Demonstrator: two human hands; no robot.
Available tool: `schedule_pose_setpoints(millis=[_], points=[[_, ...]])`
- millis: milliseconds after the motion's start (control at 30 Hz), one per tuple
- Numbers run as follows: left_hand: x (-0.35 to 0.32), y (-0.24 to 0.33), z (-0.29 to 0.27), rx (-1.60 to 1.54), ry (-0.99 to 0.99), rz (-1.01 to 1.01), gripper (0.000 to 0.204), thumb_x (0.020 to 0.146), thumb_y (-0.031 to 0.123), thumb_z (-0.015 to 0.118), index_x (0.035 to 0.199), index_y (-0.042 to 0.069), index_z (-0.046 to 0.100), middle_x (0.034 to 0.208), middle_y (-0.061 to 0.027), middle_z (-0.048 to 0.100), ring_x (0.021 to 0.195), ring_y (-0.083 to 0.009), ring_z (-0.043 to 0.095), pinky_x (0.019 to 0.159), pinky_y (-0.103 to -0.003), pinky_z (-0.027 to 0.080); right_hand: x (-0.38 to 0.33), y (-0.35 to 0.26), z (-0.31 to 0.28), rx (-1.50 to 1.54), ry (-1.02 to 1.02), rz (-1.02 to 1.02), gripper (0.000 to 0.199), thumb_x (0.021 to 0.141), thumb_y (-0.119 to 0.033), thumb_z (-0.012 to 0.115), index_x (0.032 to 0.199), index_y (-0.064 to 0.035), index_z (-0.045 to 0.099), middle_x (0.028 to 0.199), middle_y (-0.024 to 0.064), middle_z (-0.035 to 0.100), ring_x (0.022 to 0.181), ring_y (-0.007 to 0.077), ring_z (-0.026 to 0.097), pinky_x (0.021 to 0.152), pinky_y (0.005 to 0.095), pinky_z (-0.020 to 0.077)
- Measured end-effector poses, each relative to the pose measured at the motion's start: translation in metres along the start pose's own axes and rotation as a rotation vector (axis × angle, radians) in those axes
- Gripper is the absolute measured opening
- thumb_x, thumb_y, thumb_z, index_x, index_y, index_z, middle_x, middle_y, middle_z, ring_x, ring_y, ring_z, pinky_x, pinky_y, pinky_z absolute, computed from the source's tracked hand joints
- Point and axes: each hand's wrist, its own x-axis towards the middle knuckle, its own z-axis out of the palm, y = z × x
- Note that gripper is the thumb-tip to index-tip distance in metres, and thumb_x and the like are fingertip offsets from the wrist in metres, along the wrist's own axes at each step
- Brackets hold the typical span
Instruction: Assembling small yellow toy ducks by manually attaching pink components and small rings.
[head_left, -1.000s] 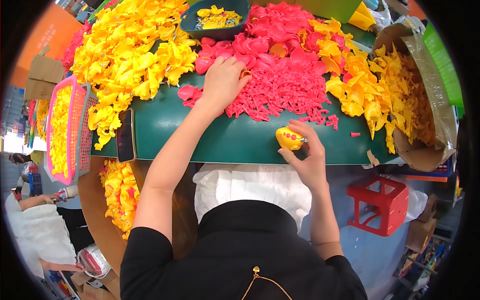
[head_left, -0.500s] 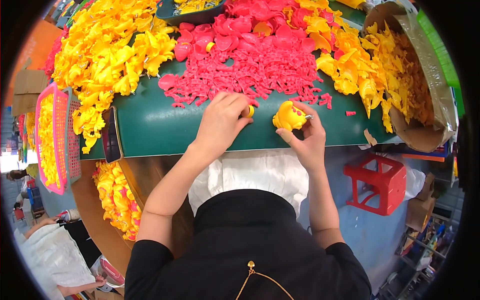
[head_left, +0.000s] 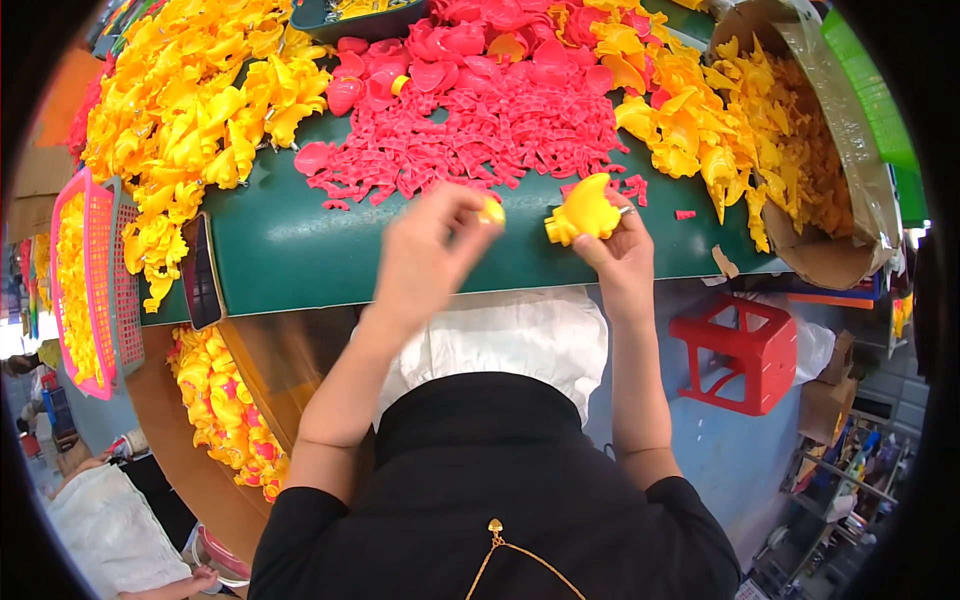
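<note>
Over the front of the green table (head_left: 300, 255), my right hand (head_left: 623, 268) is closed around a yellow plastic toy figure (head_left: 585, 212). It has a curved, pointed top, and a small metal part pokes out on its right side. Slightly to the left, my left hand (head_left: 425, 255) pinches a small round yellow plastic piece (head_left: 491, 211) between thumb and fingers. That hand is a little blurred. A gap separates the two pieces. Just beyond my hands lies a heap of small red plastic strips (head_left: 500, 140).
Yellow plastic parts (head_left: 200, 90) pile up on the left, red shells (head_left: 470, 60) at the back. A cardboard box (head_left: 845, 200) of yellow parts stands right, a pink basket (head_left: 88, 290) left. Below are a box of yellow-and-red toys (head_left: 225, 410) and a red stool (head_left: 745, 350). Another person sits lower left.
The toy in my right hand has been turned, so its curved back shows instead of its red-marked side. My left hand has tilted up with the small yellow piece. The whole view has shifted slightly.
</note>
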Motion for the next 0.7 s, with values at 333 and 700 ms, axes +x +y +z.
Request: schedule_pose_setpoints(millis=[333,700], points=[[-0.015,-0.01,0.033,0.165,-0.089,0.135,0.061,0.07,0.003,0.079,0.122,0.004,0.047,0.101,-0.012,0.067,0.093,-0.0264,0.063,0.08,-0.036,0.051,-0.005,0.001,0.018,-0.055,-0.151,-0.001,0.049,0.085,-0.003,0.07,0.129,0.0009,0.049,0.119,0.0134,0.059,0.108,0.0193,0.06,0.095,0.0337,0.0486],[-0.015,-0.009,0.003,-0.389,-0.24,-0.212,0.058,0.074,0.002,0.077,0.126,0.001,0.051,0.108,-0.0157,0.064,0.102,-0.0262,0.064,0.093,-0.034,0.05,0.005,-0.036,0.047,-0.95,-0.287,-0.461,0.046,0.078,-0.015,0.076,0.118,-0.0028,0.058,0.112,0.0152,0.064,0.098,0.035,0.063,0.086,0.0375,0.0497]])
